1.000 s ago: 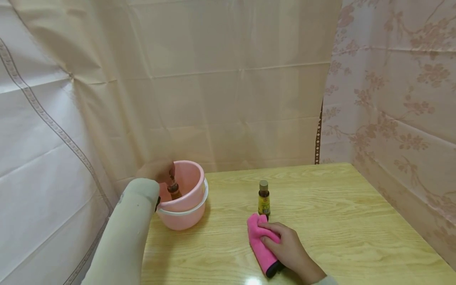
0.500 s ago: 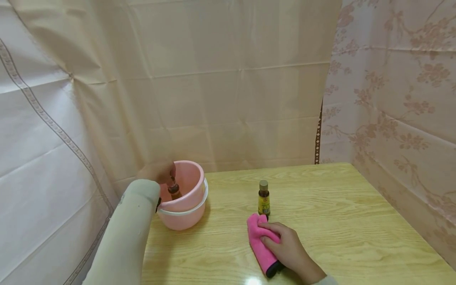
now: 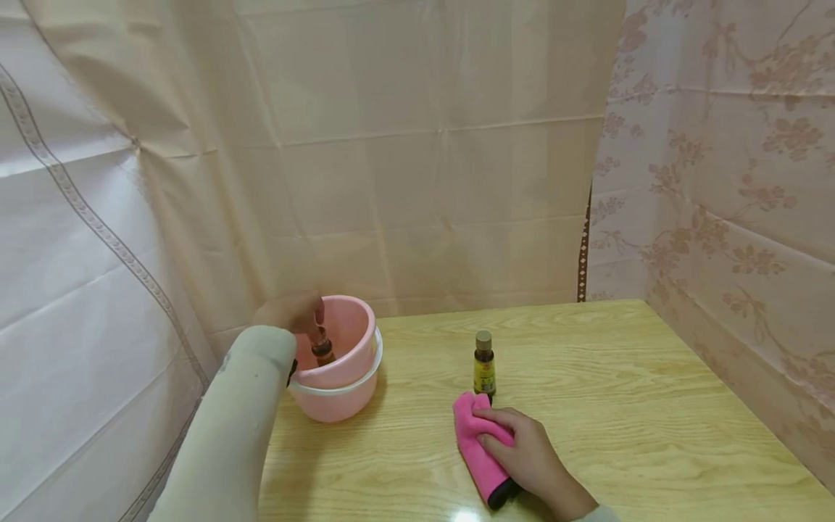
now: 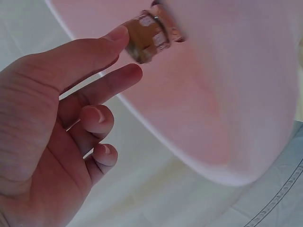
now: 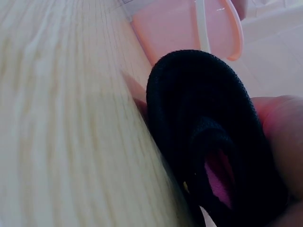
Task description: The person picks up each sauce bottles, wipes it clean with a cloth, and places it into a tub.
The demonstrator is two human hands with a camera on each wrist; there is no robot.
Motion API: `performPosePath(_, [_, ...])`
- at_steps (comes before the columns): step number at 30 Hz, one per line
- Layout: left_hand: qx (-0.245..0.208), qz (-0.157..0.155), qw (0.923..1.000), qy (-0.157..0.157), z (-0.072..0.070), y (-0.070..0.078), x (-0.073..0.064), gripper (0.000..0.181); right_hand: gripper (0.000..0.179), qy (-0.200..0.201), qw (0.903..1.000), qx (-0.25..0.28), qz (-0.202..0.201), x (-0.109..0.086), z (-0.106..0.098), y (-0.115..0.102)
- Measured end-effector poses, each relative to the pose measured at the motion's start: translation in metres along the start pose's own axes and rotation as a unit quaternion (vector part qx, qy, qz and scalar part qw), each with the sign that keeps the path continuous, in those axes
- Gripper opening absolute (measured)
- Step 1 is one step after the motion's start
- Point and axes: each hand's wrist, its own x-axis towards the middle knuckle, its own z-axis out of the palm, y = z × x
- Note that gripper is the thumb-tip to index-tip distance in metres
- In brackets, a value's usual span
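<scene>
My left hand (image 3: 287, 313) reaches over the rim of the upper pink basin (image 3: 359, 326). Its thumb and index finger pinch one end of a small brownish bottle (image 3: 322, 352) tilted inside the basin. In the left wrist view that bottle (image 4: 149, 37) has a gold-brown end with pale marks, and the other fingers (image 4: 98, 118) curl loosely beneath. My right hand (image 3: 531, 453) grips a folded pink cloth (image 3: 475, 453) on the table. The cloth's black edge (image 5: 196, 71) shows as rolled layers in the right wrist view.
Beneath the upper basin is a second pink basin (image 3: 335, 407) with a white rim. A dark bottle with a yellow label (image 3: 484, 373) stands upright just behind the cloth. The wooden table (image 3: 620, 406) meets a beige curtain (image 3: 417, 181) behind and a floral one (image 3: 750, 181) at the right.
</scene>
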Motion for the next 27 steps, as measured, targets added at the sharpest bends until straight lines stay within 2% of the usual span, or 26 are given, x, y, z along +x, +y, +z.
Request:
performPosePath(3, [-0.003, 0.007, 0.9998, 0.02, -0.004, 0.0, 0.002, 0.027, 0.037, 0.006, 1.0, 0.003, -0.001, 0.0, -0.001, -0.001])
performPosePath(7, [0.013, 0.057, 0.9959, 0.069, -0.013, 0.005, 0.006, 0.024, 0.036, 0.021, 0.9998, 0.008, -0.004, 0.0, -0.003, -0.002])
performPosePath(10, [0.009, 0.091, 0.9907, 0.1, -0.018, 0.014, 0.006, 0.021, 0.035, 0.033, 0.9993, 0.012, -0.008, 0.0, -0.007, -0.003])
performPosePath(13, [-0.009, 0.109, 0.9859, 0.127, -0.019, 0.028, 0.003, 0.021, 0.036, 0.046, 0.9988, 0.016, -0.008, 0.001, -0.011, -0.002])
performPosePath(19, [0.017, 0.151, 0.9741, 0.167, -0.014, 0.057, 0.003, 0.023, 0.041, 0.066, 0.9977, 0.012, 0.001, 0.003, -0.019, 0.0])
performPosePath(24, [0.05, 0.183, 0.9606, 0.203, -0.004, 0.081, 0.012, 0.02, 0.039, 0.091, 0.9953, 0.02, 0.024, 0.005, -0.026, 0.0])
performPosePath(27, [0.065, 0.189, 0.9531, 0.227, 0.003, 0.095, 0.016, 0.019, 0.037, 0.112, 0.9925, 0.036, 0.031, 0.006, -0.031, -0.001])
